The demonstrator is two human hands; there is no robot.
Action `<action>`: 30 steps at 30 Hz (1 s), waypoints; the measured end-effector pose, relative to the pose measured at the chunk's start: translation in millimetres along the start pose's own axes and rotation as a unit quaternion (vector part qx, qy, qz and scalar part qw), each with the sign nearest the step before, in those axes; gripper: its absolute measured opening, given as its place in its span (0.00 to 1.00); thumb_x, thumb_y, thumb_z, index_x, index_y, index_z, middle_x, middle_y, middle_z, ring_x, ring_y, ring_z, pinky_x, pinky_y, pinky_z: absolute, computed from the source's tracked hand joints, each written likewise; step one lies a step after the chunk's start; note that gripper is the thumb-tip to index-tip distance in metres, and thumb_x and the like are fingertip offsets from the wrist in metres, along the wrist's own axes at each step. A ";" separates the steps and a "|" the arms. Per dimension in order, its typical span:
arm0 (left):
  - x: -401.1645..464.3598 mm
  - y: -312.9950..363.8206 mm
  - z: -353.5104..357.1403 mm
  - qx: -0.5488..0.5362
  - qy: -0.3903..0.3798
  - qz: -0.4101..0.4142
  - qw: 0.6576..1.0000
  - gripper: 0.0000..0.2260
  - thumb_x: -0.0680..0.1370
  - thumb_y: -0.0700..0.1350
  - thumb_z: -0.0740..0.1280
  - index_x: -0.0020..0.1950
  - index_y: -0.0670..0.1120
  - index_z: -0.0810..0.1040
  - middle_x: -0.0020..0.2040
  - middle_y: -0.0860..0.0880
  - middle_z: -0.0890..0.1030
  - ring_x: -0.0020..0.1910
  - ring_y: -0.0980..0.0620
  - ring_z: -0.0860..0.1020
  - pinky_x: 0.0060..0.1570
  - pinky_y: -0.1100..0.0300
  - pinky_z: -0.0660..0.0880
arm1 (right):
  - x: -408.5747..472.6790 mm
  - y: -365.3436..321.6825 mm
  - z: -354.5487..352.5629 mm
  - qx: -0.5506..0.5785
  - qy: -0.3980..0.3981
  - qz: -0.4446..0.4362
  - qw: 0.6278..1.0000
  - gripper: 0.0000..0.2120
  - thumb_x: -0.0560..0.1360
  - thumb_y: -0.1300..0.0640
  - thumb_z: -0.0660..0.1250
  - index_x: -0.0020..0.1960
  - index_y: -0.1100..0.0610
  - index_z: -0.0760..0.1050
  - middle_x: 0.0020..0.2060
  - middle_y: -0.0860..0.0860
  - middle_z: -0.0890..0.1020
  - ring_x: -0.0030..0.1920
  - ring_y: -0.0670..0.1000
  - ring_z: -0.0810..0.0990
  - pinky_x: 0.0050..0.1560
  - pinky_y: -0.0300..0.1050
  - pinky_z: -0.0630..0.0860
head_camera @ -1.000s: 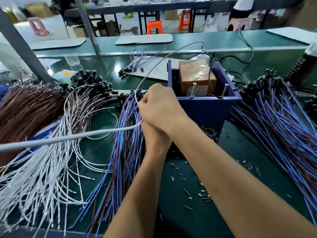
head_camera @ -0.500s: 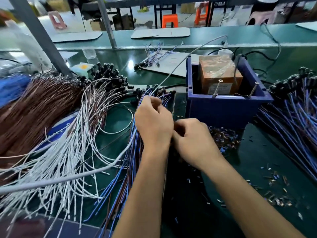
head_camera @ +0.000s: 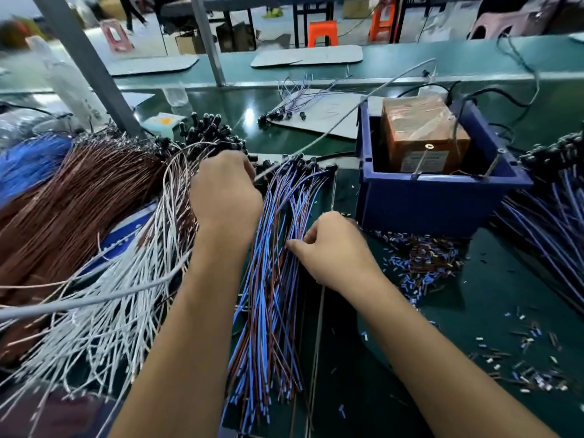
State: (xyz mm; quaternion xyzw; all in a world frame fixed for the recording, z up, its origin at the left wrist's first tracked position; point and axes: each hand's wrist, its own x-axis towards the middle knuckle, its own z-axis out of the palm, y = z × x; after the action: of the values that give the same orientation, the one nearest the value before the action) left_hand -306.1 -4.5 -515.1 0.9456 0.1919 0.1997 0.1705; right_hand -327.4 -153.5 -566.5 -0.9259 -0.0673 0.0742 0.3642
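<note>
Bench top (head_camera: 474,311) in dark green fills the frame from edge to edge. A heap of brown wires (head_camera: 79,210) spreads over the left side, and loose white wires (head_camera: 104,327) fan out below it toward the lower left. A blue bin (head_camera: 426,207) sits right of centre and holds a taped orange-brown box (head_camera: 423,131). The blue-and-brown wire bundle (head_camera: 271,311) lies down the middle of the frame, its black-capped ends pointing to the top. The left hand (head_camera: 226,197) rests at the upper end of that bundle with its fingers curled under and out of sight, so whether it grips anything cannot be told. The right hand (head_camera: 335,251), lower and just right of the bundle, pinches a few of its strands between thumb and fingers. A grey cable (head_camera: 94,300) crosses from the left edge toward the left wrist. Cut insulation scraps (head_camera: 423,260) lie scattered in front of the bin.
</note>
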 end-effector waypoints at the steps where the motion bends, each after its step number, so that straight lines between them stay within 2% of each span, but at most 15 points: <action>1: 0.5 3.0 4.4 0.012 0.065 0.007 0.998 0.13 0.74 0.34 0.70 0.51 0.50 0.86 0.51 0.46 0.83 0.55 0.44 0.79 0.52 0.54 0.75 | 0.2 0.9 -1.2 0.019 -0.006 0.006 1.000 0.24 0.78 0.47 0.73 0.36 0.66 0.76 0.23 0.53 0.74 0.27 0.57 0.73 0.36 0.52 0.79; 3: -1.7 11.2 14.9 0.001 0.132 0.039 0.991 0.10 0.76 0.36 0.71 0.53 0.48 0.86 0.52 0.47 0.78 0.55 0.46 0.74 0.49 0.65 0.67 | 0.0 2.9 -3.5 0.065 -0.012 0.020 0.998 0.23 0.78 0.47 0.74 0.40 0.68 0.78 0.26 0.58 0.79 0.27 0.55 0.73 0.38 0.53 0.81; 4: -2.2 15.1 21.0 -0.013 0.112 0.064 0.992 0.11 0.76 0.35 0.70 0.53 0.47 0.86 0.51 0.46 0.78 0.53 0.47 0.74 0.49 0.68 0.67 | -0.2 3.6 -4.4 0.090 -0.015 0.028 0.995 0.22 0.78 0.48 0.74 0.39 0.68 0.78 0.30 0.61 0.82 0.27 0.55 0.74 0.37 0.53 0.80; 7: -6.8 25.6 34.7 -0.053 0.006 0.103 0.993 0.12 0.75 0.35 0.67 0.52 0.47 0.87 0.51 0.45 0.83 0.52 0.45 0.80 0.52 0.59 0.73 | -3.4 5.3 -6.1 0.160 -0.015 0.047 0.986 0.14 0.77 0.55 0.69 0.37 0.62 0.75 0.37 0.66 0.83 0.27 0.54 0.73 0.34 0.51 0.73; 10: -8.7 31.6 39.5 -0.087 -0.023 0.062 0.994 0.07 0.78 0.44 0.68 0.46 0.44 0.85 0.41 0.46 0.83 0.46 0.45 0.79 0.47 0.56 0.71 | -6.9 4.6 -11.1 0.231 0.029 0.025 0.972 0.12 0.76 0.57 0.65 0.41 0.67 0.71 0.40 0.68 0.81 0.30 0.55 0.74 0.33 0.52 0.70; 12: -8.2 36.6 38.7 -0.100 -0.060 0.024 0.993 0.18 0.81 0.53 0.65 0.38 0.43 0.81 0.34 0.47 0.79 0.42 0.43 0.77 0.42 0.56 0.67 | -10.8 3.7 -17.8 0.273 0.073 -0.019 0.959 0.12 0.78 0.58 0.65 0.41 0.66 0.70 0.37 0.67 0.79 0.32 0.54 0.73 0.34 0.52 0.69; 14: -5.7 44.8 36.9 -0.171 -0.131 -0.023 0.976 0.27 0.83 0.60 0.60 0.36 0.41 0.80 0.33 0.45 0.80 0.39 0.42 0.79 0.41 0.55 0.71 | -17.3 3.2 -27.5 0.259 0.109 -0.091 0.955 0.13 0.80 0.59 0.66 0.39 0.61 0.70 0.31 0.55 0.77 0.33 0.50 0.71 0.34 0.48 0.68; 15: -6.5 50.4 34.2 -0.243 -0.172 -0.052 0.953 0.29 0.83 0.62 0.60 0.34 0.41 0.79 0.32 0.46 0.80 0.36 0.43 0.78 0.40 0.55 0.71 | -21.3 3.0 -33.0 0.226 0.119 -0.129 0.958 0.13 0.81 0.59 0.67 0.38 0.59 0.70 0.30 0.49 0.75 0.32 0.48 0.70 0.34 0.47 0.68; 17: -10.2 59.0 30.0 -0.401 -0.238 -0.099 0.879 0.27 0.81 0.62 0.65 0.31 0.44 0.77 0.30 0.46 0.78 0.31 0.46 0.75 0.36 0.56 0.72 | -28.5 2.4 -42.8 0.140 0.116 -0.193 0.964 0.11 0.80 0.60 0.68 0.39 0.57 0.72 0.32 0.47 0.75 0.34 0.49 0.72 0.37 0.49 0.70; 19: -13.2 63.0 30.0 -0.493 -0.270 -0.108 0.820 0.19 0.81 0.53 0.70 0.35 0.42 0.81 0.29 0.46 0.79 0.28 0.48 0.75 0.33 0.59 0.74 | -33.4 3.9 -49.4 0.075 0.111 -0.235 0.963 0.08 0.78 0.61 0.68 0.41 0.59 0.74 0.38 0.49 0.75 0.39 0.52 0.73 0.42 0.50 0.71; 22: -14.8 67.8 23.6 -0.555 -0.279 -0.128 0.773 0.08 0.80 0.39 0.68 0.43 0.38 0.81 0.27 0.50 0.76 0.23 0.54 0.70 0.25 0.66 0.69 | -38.8 7.7 -52.7 0.063 0.105 -0.231 0.965 0.09 0.78 0.58 0.71 0.42 0.57 0.73 0.42 0.50 0.74 0.43 0.51 0.73 0.44 0.45 0.70; 24: -12.7 71.7 16.1 -0.613 -0.286 -0.150 0.722 0.06 0.81 0.38 0.64 0.46 0.41 0.77 0.29 0.52 0.73 0.22 0.58 0.66 0.20 0.68 0.62 | -43.1 8.7 -48.6 0.088 0.091 -0.183 0.975 0.10 0.79 0.52 0.72 0.48 0.55 0.73 0.46 0.49 0.76 0.46 0.50 0.74 0.47 0.45 0.72; 27: -9.1 74.8 3.1 -0.737 -0.276 -0.162 0.596 0.12 0.85 0.41 0.56 0.43 0.46 0.72 0.31 0.54 0.73 0.25 0.59 0.68 0.22 0.69 0.62 | -45.3 7.3 -37.5 0.237 -0.033 -0.095 0.966 0.16 0.82 0.47 0.68 0.64 0.54 0.71 0.55 0.49 0.82 0.56 0.48 0.80 0.61 0.49 0.76; 28: -8.1 76.5 -1.0 -0.770 -0.263 -0.162 0.559 0.13 0.86 0.42 0.55 0.42 0.47 0.71 0.32 0.54 0.74 0.26 0.59 0.69 0.23 0.69 0.63 | -45.6 6.9 -34.9 0.286 -0.075 -0.084 0.951 0.16 0.83 0.48 0.66 0.66 0.56 0.73 0.55 0.50 0.84 0.57 0.48 0.81 0.64 0.49 0.76; 30: -7.5 81.9 -8.9 -0.822 -0.225 -0.157 0.499 0.15 0.88 0.45 0.55 0.42 0.46 0.70 0.35 0.53 0.73 0.29 0.58 0.71 0.27 0.67 0.67 | -45.3 8.7 -36.3 0.340 -0.102 -0.103 0.929 0.12 0.86 0.53 0.61 0.57 0.61 0.79 0.48 0.52 0.87 0.52 0.49 0.85 0.61 0.48 0.78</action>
State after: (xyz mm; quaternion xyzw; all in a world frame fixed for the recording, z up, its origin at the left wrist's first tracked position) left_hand -292.2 -76.7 -477.1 0.3470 0.0416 0.0176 0.9368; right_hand -364.4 -192.1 -542.2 -0.7220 -0.1696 0.1485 0.6541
